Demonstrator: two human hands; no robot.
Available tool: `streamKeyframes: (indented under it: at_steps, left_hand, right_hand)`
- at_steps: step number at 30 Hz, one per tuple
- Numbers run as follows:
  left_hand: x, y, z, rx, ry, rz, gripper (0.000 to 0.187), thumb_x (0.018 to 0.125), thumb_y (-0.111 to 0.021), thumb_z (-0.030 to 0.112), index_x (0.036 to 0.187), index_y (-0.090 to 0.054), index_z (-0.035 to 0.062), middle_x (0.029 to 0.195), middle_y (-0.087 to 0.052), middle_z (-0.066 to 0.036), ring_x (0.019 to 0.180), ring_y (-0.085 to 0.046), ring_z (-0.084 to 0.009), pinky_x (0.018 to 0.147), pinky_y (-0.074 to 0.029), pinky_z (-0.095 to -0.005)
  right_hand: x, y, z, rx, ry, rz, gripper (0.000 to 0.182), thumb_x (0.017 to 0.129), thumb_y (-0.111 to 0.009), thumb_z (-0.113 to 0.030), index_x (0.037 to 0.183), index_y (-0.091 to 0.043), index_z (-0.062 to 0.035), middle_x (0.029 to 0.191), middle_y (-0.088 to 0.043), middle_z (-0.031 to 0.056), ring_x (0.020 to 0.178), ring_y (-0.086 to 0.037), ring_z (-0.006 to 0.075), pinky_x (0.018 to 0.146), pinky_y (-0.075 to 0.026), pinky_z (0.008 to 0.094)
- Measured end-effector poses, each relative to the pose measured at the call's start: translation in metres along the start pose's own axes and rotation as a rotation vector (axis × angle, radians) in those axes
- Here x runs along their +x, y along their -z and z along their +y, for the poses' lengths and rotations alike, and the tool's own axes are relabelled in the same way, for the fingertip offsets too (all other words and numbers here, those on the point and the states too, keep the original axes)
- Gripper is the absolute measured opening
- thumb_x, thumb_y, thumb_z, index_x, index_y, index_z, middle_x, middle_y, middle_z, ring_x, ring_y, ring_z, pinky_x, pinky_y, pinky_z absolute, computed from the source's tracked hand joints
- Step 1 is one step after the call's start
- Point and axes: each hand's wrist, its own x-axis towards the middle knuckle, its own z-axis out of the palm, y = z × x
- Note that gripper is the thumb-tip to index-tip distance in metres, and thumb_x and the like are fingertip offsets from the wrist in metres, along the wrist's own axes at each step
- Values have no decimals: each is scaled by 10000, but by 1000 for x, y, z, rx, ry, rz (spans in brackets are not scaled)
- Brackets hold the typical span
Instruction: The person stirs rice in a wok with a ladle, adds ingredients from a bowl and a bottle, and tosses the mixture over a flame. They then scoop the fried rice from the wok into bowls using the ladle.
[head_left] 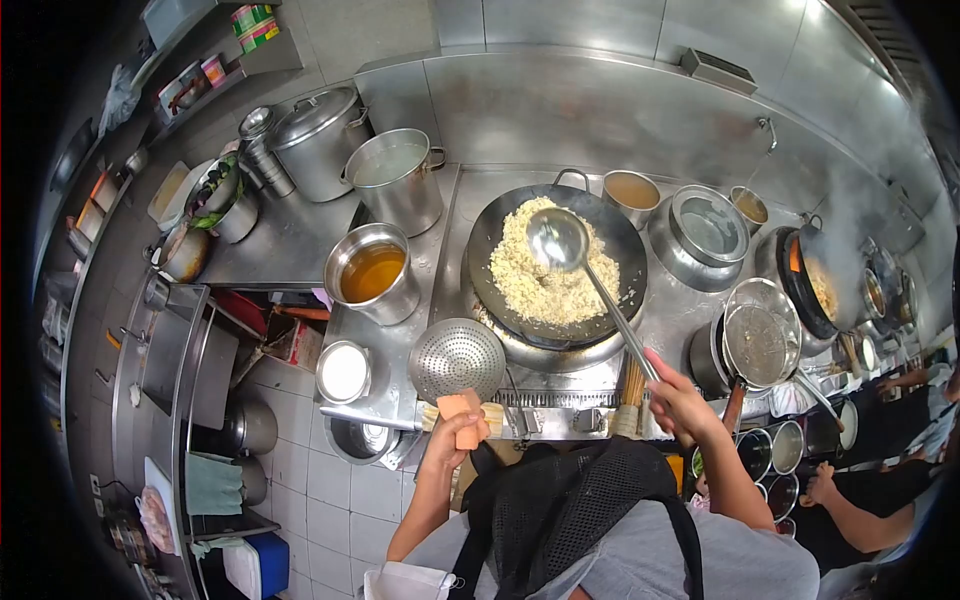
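My left hand [460, 428] is closed on a folded orange cloth [462, 408], just below a round perforated strainer [457, 358]. My right hand [678, 398] grips the long handle of a metal ladle [557, 239]. The bowl of the ladle rests on rice [545, 293] mixed with pale yellow bits. Around the rice is a large dark wok [483, 290] on the stove.
Left of the wok stand a pot of amber liquid [372, 272], a tall pot [394, 178] and a white-filled container [343, 372]. To the right are a lidded pot [705, 225], a mesh strainer [762, 332] and a steaming wok [822, 283]. Other people work at far right.
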Motion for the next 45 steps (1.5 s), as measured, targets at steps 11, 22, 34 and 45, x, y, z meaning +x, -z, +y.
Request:
streamKeyframes:
  at_steps: [11,22,34,45]
  left_hand:
    - [86,-86,7,-167,344,-133,289,828,-685,99,1081,-555,46,978,-613,-119,921,-642,-315,814,-585,-464]
    - [122,-145,10,38,331,-41,329,842,-736,245,1095,-534,184,1049,-571,-113,969,-621,-387,910,-535,-563]
    - [175,-126,-29,-55,330,-174,164,882,-604,215,913,-573,56,911,-617,-158,841,-644,-331,799,-598,-505]
    - [87,-135,-20,-148,383,-143,83,841,-610,170,802,-563,113,812,-594,-108,708,-601,-264,647,-556,-411]
  right_hand:
    - [7,-15,5,-182,189,125,584,997,-494,-128,1553,-337,-215,580,-429,-24,419,-421,94,394,-367,266]
    - [65,4,58,-656,326,382,672,929,-584,-151,1547,-320,-155,1097,-665,290,935,-668,295,900,-494,382]
    - [64,-2,131,-763,624,284,708,893,-593,-84,1541,-307,-84,793,-673,208,671,-668,347,661,-526,383]
    - [-102,24,82,-778,244,4,575,985,-595,-170,1521,-389,-155,1427,-557,134,1307,-504,167,1091,-369,304]
